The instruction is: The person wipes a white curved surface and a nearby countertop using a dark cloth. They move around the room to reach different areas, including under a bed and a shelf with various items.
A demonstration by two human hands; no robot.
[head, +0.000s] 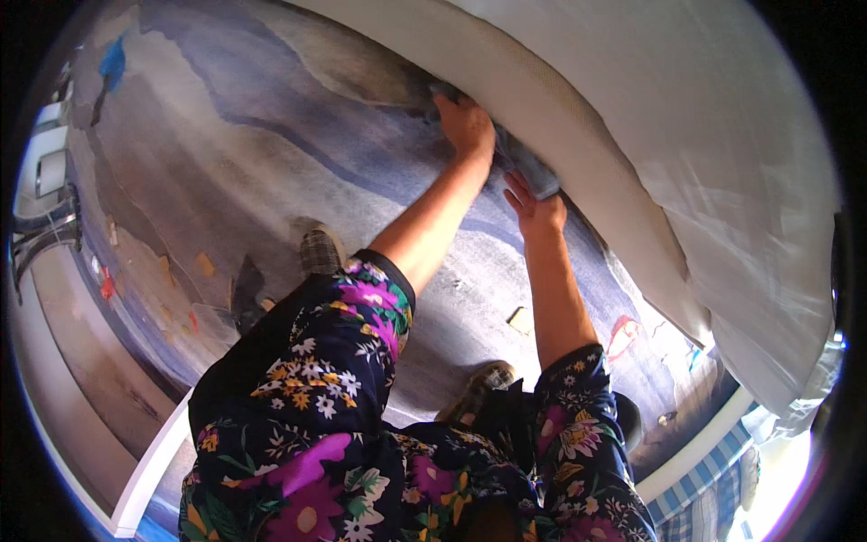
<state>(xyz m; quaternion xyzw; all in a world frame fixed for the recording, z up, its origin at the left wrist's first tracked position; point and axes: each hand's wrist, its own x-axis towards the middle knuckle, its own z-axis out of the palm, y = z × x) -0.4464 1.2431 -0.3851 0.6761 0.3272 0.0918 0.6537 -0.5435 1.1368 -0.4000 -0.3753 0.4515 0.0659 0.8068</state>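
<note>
Beneath the low edge of a pale fabric-covered piece of furniture (569,88) lies a translucent bluish-grey bundle (532,166), perhaps plastic or cloth. My left hand (469,125) is at the far end of the bundle, with its fingers partly hidden against the dark gap. At the near end, my right hand (538,206) touches the bundle from below, fingers spread. Whether either hand grips it cannot be made out. Both forearms reach out from floral sleeves over a patterned grey and purple carpet (352,149).
Two plaid shoes stand on the carpet, one left (322,249) and one right (491,383). Small yellowish scraps (521,321) lie about. A white frame (152,461) is at lower left, blue checked fabric (708,481) at lower right, and sheer white material (731,135) over the furniture.
</note>
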